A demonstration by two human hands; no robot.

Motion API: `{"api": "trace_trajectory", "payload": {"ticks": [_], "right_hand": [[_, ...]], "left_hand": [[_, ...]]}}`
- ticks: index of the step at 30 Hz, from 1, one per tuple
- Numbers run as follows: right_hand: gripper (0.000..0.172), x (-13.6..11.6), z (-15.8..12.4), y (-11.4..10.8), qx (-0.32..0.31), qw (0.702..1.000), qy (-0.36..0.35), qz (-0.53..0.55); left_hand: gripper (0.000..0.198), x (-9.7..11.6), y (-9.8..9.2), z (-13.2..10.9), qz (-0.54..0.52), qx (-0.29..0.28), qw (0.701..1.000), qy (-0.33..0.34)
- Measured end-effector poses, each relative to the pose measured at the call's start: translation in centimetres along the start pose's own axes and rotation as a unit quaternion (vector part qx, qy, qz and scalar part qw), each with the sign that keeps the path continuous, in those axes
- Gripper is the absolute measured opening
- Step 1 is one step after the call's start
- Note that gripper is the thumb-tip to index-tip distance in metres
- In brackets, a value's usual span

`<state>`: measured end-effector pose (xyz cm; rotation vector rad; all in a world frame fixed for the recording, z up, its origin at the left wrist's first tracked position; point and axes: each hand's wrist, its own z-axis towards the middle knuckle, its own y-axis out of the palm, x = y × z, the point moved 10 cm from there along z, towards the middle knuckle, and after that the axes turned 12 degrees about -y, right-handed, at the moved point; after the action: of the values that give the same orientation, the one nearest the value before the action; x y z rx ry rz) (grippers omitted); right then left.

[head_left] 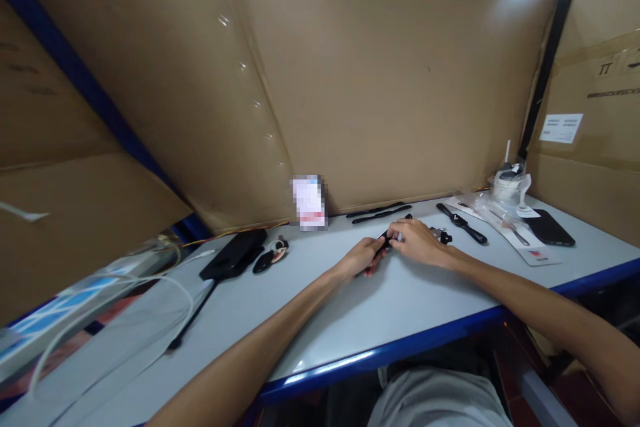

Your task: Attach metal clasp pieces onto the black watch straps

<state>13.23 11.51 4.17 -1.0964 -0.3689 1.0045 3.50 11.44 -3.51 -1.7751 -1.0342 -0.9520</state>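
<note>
My left hand and my right hand meet over the middle of the table. Between them is a narrow black strap-like piece, mostly covered by my fingers. The left fingers are closed around it, and those of the right pinch it from above. Just behind my hands lie two black straps, side by side. To the right rests a watch with a black band, stretched out flat. Some small black pieces sit close beside my right hand, partly hidden by it.
A pixelated upright card or screen leans on the cardboard wall. On the left are a black box with a cable, keys and a power strip. On the right are a phone, plastic packaging and a wrapped cup.
</note>
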Motion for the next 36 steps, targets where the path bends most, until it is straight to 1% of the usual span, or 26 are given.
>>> {"api": "trace_trajectory", "payload": {"ticks": [2, 3, 5, 8, 10, 12, 13, 16, 17, 21, 25, 27, 30, 32, 36], "right_hand": [[0.029, -0.1, 0.0, 0.1, 0.008, 1.000, -0.018, 0.017], [0.031, -0.1, 0.0, 0.1, 0.013, 0.999, -0.021, 0.022], [0.028, 0.2, -0.2, 0.1, 0.019, 1.000, -0.011, 0.019], [0.019, 0.8, -0.5, 0.3, 0.006, 1.000, 0.018, 0.009], [0.022, 0.7, -0.5, 0.5, 0.001, 1.000, 0.019, 0.021], [0.027, 0.3, -0.4, 0.4, 0.008, 0.999, 0.005, 0.046], [0.026, 0.2, -0.3, 0.4, 0.011, 0.998, 0.001, 0.057], [0.014, 0.5, -0.2, 0.5, 0.018, 0.997, 0.017, 0.070], [0.013, 0.7, -0.3, 0.6, 0.019, 0.997, 0.026, 0.069], [0.030, 1.2, -0.6, 1.1, 0.015, 0.998, 0.038, 0.052], [0.022, 1.5, -0.7, 1.3, 0.007, 0.998, 0.056, 0.030], [0.022, 1.2, -0.7, 1.3, -0.001, 0.999, 0.045, 0.023], [0.027, -0.1, -0.6, 0.9, -0.012, 1.000, -0.013, 0.009], [0.030, -0.7, -0.6, 0.8, -0.022, 0.999, -0.038, 0.002], [0.029, -0.5, -0.6, 0.4, -0.017, 0.999, -0.033, 0.026]], "left_hand": [[0.043, 0.0, 0.0, -0.1, 0.003, 0.003, 1.000, -0.005], [0.042, 0.0, 0.0, -0.1, 0.006, 0.005, 1.000, -0.007], [0.041, 0.0, 0.1, -0.1, 0.010, 0.007, 1.000, -0.006], [0.040, 0.1, 0.1, -0.2, 0.014, 0.007, 1.000, 0.002], [0.040, 0.1, 0.1, -0.1, 0.016, 0.008, 1.000, 0.004], [0.040, -0.1, 0.0, 0.0, 0.020, 0.010, 1.000, 0.002], [0.040, -0.1, -0.1, 0.1, 0.020, 0.011, 1.000, 0.003], [0.041, -0.1, 0.0, 0.2, 0.018, 0.007, 1.000, 0.009], [0.042, -0.1, 0.0, 0.2, 0.019, 0.007, 1.000, 0.011], [0.044, -0.1, 0.3, 0.2, 0.034, 0.010, 0.999, 0.013], [0.042, 0.1, 0.2, 0.1, 0.055, 0.025, 0.998, 0.030], [0.042, 0.0, 0.1, 0.1, 0.062, 0.031, 0.997, 0.029], [0.042, -0.1, 0.2, 0.2, 0.064, 0.023, 0.997, 0.026], [0.042, 0.0, 0.3, 0.2, 0.071, 0.018, 0.997, 0.025], [0.042, 0.1, 0.3, 0.1, 0.075, 0.014, 0.997, 0.024]]}}
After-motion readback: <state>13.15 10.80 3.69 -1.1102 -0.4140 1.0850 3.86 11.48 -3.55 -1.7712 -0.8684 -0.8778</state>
